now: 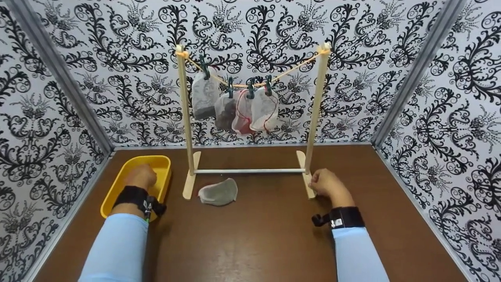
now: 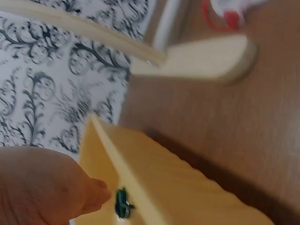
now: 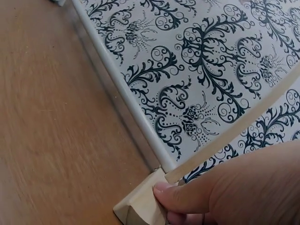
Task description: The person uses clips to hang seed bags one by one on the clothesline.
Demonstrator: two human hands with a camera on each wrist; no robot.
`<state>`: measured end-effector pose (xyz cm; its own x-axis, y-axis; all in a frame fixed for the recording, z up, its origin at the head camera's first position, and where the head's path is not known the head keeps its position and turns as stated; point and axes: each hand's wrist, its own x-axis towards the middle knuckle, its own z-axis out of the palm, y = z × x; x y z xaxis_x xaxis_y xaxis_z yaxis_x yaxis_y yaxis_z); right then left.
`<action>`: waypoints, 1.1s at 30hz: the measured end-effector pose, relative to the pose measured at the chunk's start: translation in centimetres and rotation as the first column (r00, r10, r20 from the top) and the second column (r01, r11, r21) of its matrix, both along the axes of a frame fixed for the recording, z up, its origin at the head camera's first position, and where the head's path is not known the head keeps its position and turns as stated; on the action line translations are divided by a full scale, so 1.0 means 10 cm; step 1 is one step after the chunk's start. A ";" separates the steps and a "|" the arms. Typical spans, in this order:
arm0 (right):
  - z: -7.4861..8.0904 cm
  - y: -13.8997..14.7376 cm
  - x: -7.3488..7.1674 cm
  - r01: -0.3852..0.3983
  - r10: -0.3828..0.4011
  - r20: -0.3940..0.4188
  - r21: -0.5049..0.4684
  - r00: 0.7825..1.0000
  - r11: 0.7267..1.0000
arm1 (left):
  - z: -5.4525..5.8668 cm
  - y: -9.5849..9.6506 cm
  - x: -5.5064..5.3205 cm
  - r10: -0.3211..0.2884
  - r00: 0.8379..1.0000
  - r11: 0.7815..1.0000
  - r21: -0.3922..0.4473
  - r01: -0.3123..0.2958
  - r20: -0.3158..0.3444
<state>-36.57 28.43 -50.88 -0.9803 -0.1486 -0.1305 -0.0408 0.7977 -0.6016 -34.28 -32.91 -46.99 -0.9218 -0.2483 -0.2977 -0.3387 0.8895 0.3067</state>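
My left hand (image 1: 141,176) reaches down into a yellow tray (image 1: 168,169). In the left wrist view its thumb side is near a dark green clothespin (image 2: 123,205) inside the tray; the other fingers are hidden. My right hand (image 1: 329,185) pinches the right wooden foot (image 3: 143,199) of a small drying rack, thumb on top and fingers curled at its side. A pale mesh bag (image 1: 218,194) lies on the table by the rack's left foot (image 1: 189,186). Several mesh bags, one of them white with a red cord (image 1: 264,109), hang from the rack's sagging string (image 1: 297,69) by dark green clothespins (image 1: 251,89).
Two upright wooden posts (image 1: 184,109) and a low white crossbar (image 1: 250,171) make up the rack, near the back of the brown table (image 1: 250,235). Patterned panels (image 1: 129,58) with grey metal edges (image 1: 68,78) enclose the back and sides.
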 end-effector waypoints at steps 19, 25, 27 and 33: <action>-0.07 0.01 -0.03 -0.007 0.007 0.000 -0.078 1.000 0.997 | -0.22 -0.19 0.02 0.122 0.989 0.987 0.115 -0.113 -0.078; -0.08 0.02 -0.03 0.009 -0.007 0.022 -0.073 1.000 0.997 | -0.21 -0.20 0.06 0.098 0.994 0.990 0.105 -0.094 -0.037; -0.08 0.02 -0.03 0.008 -0.007 0.027 -0.066 1.000 0.998 | -0.22 -0.19 0.09 0.092 0.995 0.991 0.102 -0.087 -0.039; -0.09 0.03 -0.04 -0.003 0.005 0.022 -0.075 1.000 0.997 | -0.20 -0.14 0.13 0.008 0.993 1.000 0.030 -0.005 -0.120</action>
<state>-36.96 28.75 -51.75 -0.9765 -0.1630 -0.1408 -0.0300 0.7503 -0.6604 -32.96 -34.30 -48.99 -0.9498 -0.2470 -0.1920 -0.3034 0.8772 0.3721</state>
